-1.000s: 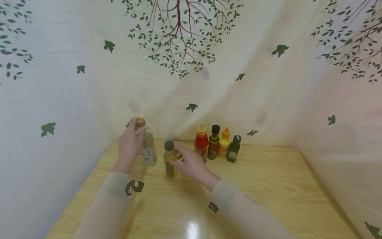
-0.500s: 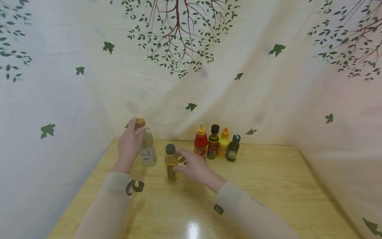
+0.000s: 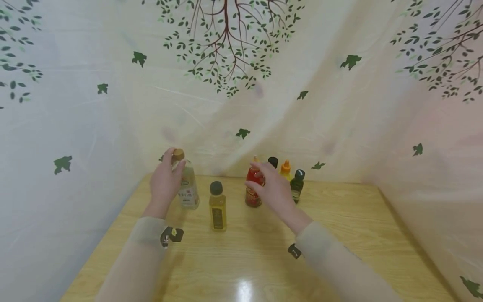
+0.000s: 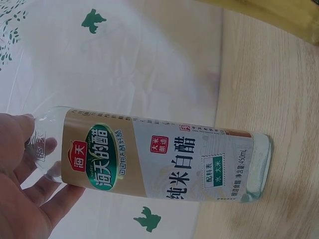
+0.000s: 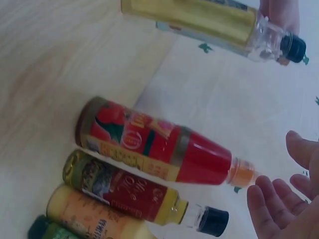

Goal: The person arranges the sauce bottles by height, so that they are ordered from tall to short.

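My left hand (image 3: 164, 182) grips a clear glass vinegar bottle (image 4: 164, 159) by its neck, thumb and fingers around it. The bottle stands upright on the table at the back left. My right hand (image 3: 277, 191) is beside a red sauce squeeze bottle (image 5: 159, 144), thumb and fingers spread apart with nothing between them. In the right wrist view its fingertips (image 5: 260, 186) are right by the bottle's orange tip. Between the hands stands a small bottle of yellow oil (image 3: 217, 212) with a dark cap.
Right of the red bottle stand a black-capped olive oil bottle (image 5: 124, 186), a yellow squeeze bottle (image 3: 285, 170) and a dark green bottle (image 3: 297, 187), partly hidden behind the right hand. A leaf-patterned cloth (image 3: 211, 121) hangs around the wooden table (image 3: 211, 268).
The oil bottle shifted slightly toward the front, with the right hand beside it. That hand then left it and moved right to the red sauce bottle. The left hand stays on the vinegar bottle.
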A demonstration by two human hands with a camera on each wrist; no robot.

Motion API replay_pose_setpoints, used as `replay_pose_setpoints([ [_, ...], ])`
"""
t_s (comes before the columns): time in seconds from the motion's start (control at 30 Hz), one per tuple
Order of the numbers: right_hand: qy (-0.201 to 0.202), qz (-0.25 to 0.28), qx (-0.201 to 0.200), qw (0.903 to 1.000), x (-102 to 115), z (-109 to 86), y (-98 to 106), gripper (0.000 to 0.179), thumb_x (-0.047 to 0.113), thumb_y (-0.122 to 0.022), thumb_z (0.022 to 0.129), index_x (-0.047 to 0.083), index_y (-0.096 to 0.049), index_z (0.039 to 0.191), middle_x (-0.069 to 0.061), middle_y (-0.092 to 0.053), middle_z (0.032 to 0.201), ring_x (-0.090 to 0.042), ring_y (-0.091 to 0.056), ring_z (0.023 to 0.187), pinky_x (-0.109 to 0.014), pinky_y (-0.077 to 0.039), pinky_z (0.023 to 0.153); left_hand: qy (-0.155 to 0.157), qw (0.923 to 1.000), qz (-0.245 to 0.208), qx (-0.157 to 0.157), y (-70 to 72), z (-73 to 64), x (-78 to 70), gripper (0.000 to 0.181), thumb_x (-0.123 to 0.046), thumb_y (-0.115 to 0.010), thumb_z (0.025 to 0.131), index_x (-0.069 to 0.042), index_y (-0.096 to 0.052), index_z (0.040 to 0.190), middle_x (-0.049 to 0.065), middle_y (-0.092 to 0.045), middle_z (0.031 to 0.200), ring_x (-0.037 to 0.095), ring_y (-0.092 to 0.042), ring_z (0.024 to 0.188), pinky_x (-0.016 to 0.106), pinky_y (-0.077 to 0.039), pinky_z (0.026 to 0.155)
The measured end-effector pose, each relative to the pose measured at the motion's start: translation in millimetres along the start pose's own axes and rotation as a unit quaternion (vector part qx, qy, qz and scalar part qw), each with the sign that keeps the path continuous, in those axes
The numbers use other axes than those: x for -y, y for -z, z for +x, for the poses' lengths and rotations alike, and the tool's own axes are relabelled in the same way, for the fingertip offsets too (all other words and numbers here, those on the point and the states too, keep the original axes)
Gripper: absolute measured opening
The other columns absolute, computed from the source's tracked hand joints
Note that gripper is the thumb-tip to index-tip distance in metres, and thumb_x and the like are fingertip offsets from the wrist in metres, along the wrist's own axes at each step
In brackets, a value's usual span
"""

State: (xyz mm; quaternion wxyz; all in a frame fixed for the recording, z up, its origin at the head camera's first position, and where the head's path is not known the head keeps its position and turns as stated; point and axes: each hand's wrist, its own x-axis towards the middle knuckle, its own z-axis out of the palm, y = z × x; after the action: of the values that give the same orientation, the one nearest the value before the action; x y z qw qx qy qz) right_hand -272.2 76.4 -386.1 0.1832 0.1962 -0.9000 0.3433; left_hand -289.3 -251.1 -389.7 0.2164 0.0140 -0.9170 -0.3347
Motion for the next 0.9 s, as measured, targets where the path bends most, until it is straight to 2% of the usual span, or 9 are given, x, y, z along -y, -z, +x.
replay_pose_setpoints([
  [0.13, -0.029, -0.009, -0.014, 0.9995, -3.3, 12.1, 10.6, 0.064, 0.029, -0.087, 0.1, 0.014, -0.061, 0.156, -0.01, -0.067, 0.139, -0.029, -0.075, 0.111, -0.041, -0.057, 0.064, 0.005, 1.0, 0.006, 0.001, 0.1, -1.0, -0.4, 0.063, -0.041, -0.05, 0.12, -0.01, -0.03, 0.171, 0.03, -0.055, 0.158, 0.056, -0.063, 0.128, 0.07, -0.055, 0.098],
  [0.33, -0.062, -0.039, 0.03, 0.9969, -8.9, 27.1, 10.5, 0.071, 0.032, -0.083, 0.103, 0.015, -0.052, 0.164, -0.011, -0.063, 0.152, -0.029, -0.074, 0.115, -0.043, -0.061, 0.075, 0.012, 0.9999, 0.006, -0.004, -1.3, -3.4, -2.9, 0.061, -0.04, -0.051, 0.119, -0.011, -0.032, 0.17, 0.029, -0.057, 0.157, 0.056, -0.063, 0.127, 0.07, -0.055, 0.098],
  [0.53, -0.074, -0.095, 0.04, 0.992, -12.3, 35.9, 5.6, 0.069, 0.04, -0.081, 0.104, 0.014, -0.056, 0.162, -0.008, -0.07, 0.147, -0.027, -0.075, 0.104, -0.047, -0.062, 0.081, 0.012, 0.9999, -0.005, 0.006, -2.8, -2.0, -6.6, 0.063, -0.042, -0.051, 0.119, -0.012, -0.032, 0.171, 0.029, -0.056, 0.159, 0.056, -0.062, 0.13, 0.07, -0.054, 0.099],
  [0.63, -0.072, -0.102, 0.049, 0.991, -12.9, 39.0, 1.0, 0.066, 0.041, -0.079, 0.105, 0.013, -0.057, 0.16, -0.01, -0.072, 0.144, -0.029, -0.075, 0.104, -0.049, -0.062, 0.083, 0.017, 0.9998, -0.003, 0.0, -1.9, -0.8, -6.1, 0.062, -0.04, -0.052, 0.119, -0.012, -0.032, 0.171, 0.028, -0.056, 0.158, 0.056, -0.062, 0.13, 0.071, -0.054, 0.1],
  [0.8, -0.068, -0.109, 0.049, 0.9905, -13.5, 41.0, -5.7, 0.057, 0.039, -0.079, 0.105, 0.013, -0.064, 0.154, -0.008, -0.076, 0.136, -0.026, -0.077, 0.103, -0.045, -0.062, 0.075, 0.015, 0.9999, -0.003, 0.002, -3.1, 2.6, -1.7, 0.062, -0.04, -0.052, 0.119, -0.013, -0.032, 0.171, 0.028, -0.056, 0.158, 0.055, -0.062, 0.131, 0.071, -0.053, 0.102],
  [0.9, -0.067, -0.108, 0.048, 0.9907, -13.5, 42.9, -9.2, 0.054, 0.038, -0.079, 0.105, 0.013, -0.067, 0.151, -0.007, -0.077, 0.134, -0.026, -0.077, 0.103, -0.045, -0.061, 0.076, 0.014, 0.9999, -0.004, 0.001, -4.1, 4.2, 0.8, 0.062, -0.041, -0.052, 0.119, -0.013, -0.032, 0.171, 0.028, -0.056, 0.159, 0.055, -0.061, 0.132, 0.071, -0.052, 0.103],
])
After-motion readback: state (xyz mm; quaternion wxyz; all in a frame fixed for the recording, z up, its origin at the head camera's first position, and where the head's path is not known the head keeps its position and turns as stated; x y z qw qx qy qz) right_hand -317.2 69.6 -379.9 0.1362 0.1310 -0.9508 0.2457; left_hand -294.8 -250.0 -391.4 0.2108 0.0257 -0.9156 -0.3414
